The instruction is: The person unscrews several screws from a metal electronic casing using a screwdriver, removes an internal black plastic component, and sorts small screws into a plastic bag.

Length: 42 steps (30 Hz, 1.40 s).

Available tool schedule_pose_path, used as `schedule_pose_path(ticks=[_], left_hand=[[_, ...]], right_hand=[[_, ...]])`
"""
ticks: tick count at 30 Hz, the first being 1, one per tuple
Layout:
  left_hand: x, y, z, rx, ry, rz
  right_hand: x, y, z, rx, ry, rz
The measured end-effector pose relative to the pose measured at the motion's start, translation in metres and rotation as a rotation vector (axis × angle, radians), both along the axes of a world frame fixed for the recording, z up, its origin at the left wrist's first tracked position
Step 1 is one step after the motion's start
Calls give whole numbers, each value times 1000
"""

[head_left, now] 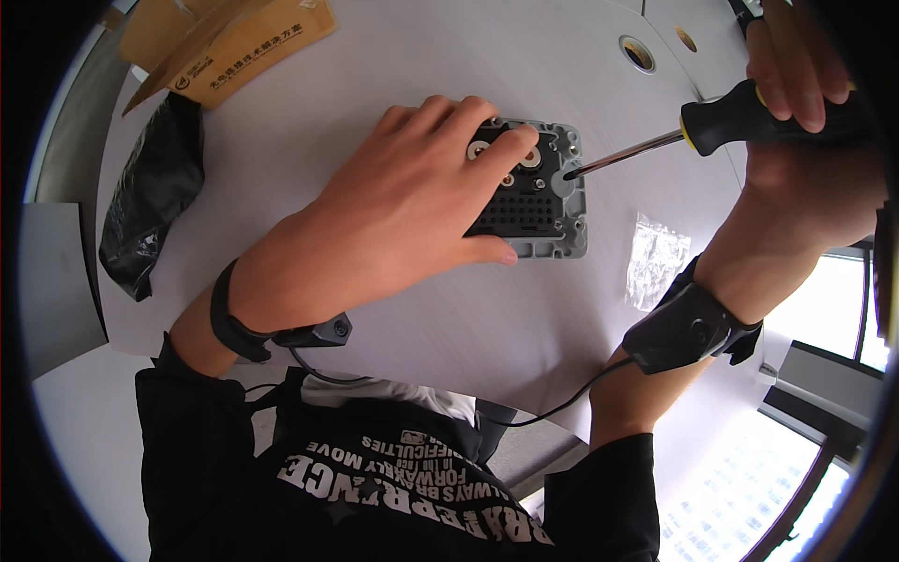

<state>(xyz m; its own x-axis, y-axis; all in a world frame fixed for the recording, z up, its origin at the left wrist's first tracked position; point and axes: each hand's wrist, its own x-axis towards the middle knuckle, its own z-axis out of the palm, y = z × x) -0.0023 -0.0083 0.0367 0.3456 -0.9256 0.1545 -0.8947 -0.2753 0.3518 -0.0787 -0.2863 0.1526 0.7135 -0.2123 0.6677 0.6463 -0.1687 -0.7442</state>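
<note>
Left hand (412,183), fingers spread, holds grey-black block (520,215); right hand (794,80) grasps screwdriver (719,125).

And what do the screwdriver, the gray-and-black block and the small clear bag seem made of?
Screwdriver shaft: polished metal, by its bright reflections. Handle: black plastic or rubber, by its soft sheen. Gray frame: matte, perhaps cast metal or plastic, by its ribbed rim. Black insert: probably molded plastic, by its grid of holes. Bag: glossy plastic film, crinkled, see-through.

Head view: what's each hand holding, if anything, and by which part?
Right hand: screwdriver, by its handle. Left hand: grey-framed block, spanned across its left side.
</note>
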Motion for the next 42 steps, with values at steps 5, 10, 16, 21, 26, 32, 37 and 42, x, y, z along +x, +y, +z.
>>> schedule_pose_path(ticks=[5,10,16,21,26,32,37,42], left_hand=[[1,-1,-9,-58,-51,-14],[3,-1,-15,-86,-114,-24],[4,-3,-18,-84,-140,-32],[3,-2,-20,-75,-171,-24],[5,-6,-23,-160,-206,-40],[6,-8,-29,-217,-273,-38],[6,-8,-29,-206,-280,-36],[8,-7,-28,-185,-255,-55]], right_hand=[[10,14,-5,4,26,39],[14,22,-9,3,37,59],[14,26,-11,5,47,70],[13,31,-12,3,53,87],[10,40,-14,-7,69,106],[8,54,-14,-17,88,138],[6,64,-14,-32,111,153],[0,60,-10,-118,219,210]])
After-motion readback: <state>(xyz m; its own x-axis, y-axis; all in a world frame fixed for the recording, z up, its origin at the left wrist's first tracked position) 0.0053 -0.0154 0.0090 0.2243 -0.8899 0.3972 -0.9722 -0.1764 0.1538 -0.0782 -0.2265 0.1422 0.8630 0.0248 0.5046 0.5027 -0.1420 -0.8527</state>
